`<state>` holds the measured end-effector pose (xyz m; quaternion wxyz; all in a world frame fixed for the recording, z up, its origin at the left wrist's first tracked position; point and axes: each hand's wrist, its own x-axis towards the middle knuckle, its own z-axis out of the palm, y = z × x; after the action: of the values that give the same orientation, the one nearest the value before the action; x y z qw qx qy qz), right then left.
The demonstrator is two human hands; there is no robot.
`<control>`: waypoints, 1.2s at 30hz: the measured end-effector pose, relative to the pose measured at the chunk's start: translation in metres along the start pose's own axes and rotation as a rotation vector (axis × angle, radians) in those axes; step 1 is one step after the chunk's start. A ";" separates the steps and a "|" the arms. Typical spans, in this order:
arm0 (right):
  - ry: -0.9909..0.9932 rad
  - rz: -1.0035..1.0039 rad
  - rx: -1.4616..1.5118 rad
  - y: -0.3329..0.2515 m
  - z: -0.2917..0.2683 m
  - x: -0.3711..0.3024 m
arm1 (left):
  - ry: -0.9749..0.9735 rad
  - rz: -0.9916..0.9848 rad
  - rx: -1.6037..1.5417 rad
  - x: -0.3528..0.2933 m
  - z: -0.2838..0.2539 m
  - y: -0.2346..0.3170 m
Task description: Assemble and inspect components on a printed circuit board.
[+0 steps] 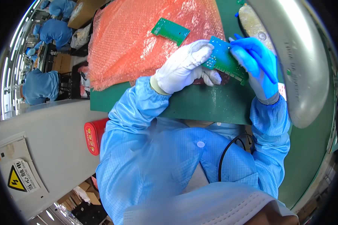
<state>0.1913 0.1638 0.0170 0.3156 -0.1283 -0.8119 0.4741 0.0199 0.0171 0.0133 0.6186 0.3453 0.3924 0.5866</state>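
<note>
Both of my hands wear white gloves above the green tabletop; blue light falls on the right one. My left hand [186,65] is closed on the left edge of a green circuit board [225,60], thumb on top and fingers underneath. The board is tilted, with a row of contacts along its lower edge. At its right end, my right hand [257,62] is closed around a slim blue pen-like tool [264,67]. The tool's tip is near the board's upper right corner; whether it touches cannot be made out. Another green circuit board [171,31] lies beyond my left hand on pink bubble wrap [120,45].
A large silver lamp-like housing [308,63] hangs close on the right. Behind it sits a pale oval object [256,26]. A red tin [95,135] stands left of my arm, beside a grey cabinet [56,150] with a warning label. Several people in blue work at the far left.
</note>
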 end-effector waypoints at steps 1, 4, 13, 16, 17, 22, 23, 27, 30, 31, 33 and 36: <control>0.008 -0.030 -0.062 -0.004 0.000 0.001 | -0.011 0.001 -0.042 -0.002 -0.003 -0.003; 0.295 0.281 0.103 -0.006 0.005 0.002 | 0.019 0.069 -0.157 -0.007 -0.011 -0.005; 0.235 0.243 0.571 0.017 0.009 -0.004 | 0.074 0.173 -0.295 -0.004 -0.022 -0.009; 0.244 0.175 0.541 0.017 0.010 -0.005 | 0.062 0.192 -0.295 -0.003 -0.024 -0.009; 0.248 0.178 0.535 0.014 0.011 -0.005 | 0.057 0.189 -0.300 -0.002 -0.024 -0.011; 0.276 0.123 0.456 0.023 0.012 -0.007 | 0.062 0.185 -0.286 0.001 -0.022 -0.010; 0.274 0.125 0.458 0.019 0.012 -0.006 | 0.065 0.183 -0.287 0.000 -0.021 -0.010; 0.284 0.247 0.428 0.002 0.012 -0.005 | 0.066 0.188 -0.274 0.000 -0.022 -0.011; 0.295 0.219 0.391 0.007 0.013 -0.005 | 0.066 0.183 -0.262 -0.001 -0.022 -0.011; 0.318 0.182 0.308 0.011 0.012 -0.005 | 0.072 0.175 -0.265 -0.001 -0.022 -0.011; 0.298 0.147 0.326 0.019 0.009 -0.006 | 0.073 0.174 -0.260 -0.001 -0.021 -0.011; 0.243 -0.116 0.142 0.035 0.007 -0.005 | 0.061 0.179 -0.259 -0.001 -0.022 -0.012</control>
<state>0.1875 0.1743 -0.0170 0.4465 -0.1151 -0.7384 0.4922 0.0057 0.0150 -0.0073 0.5910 0.2783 0.2999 0.6952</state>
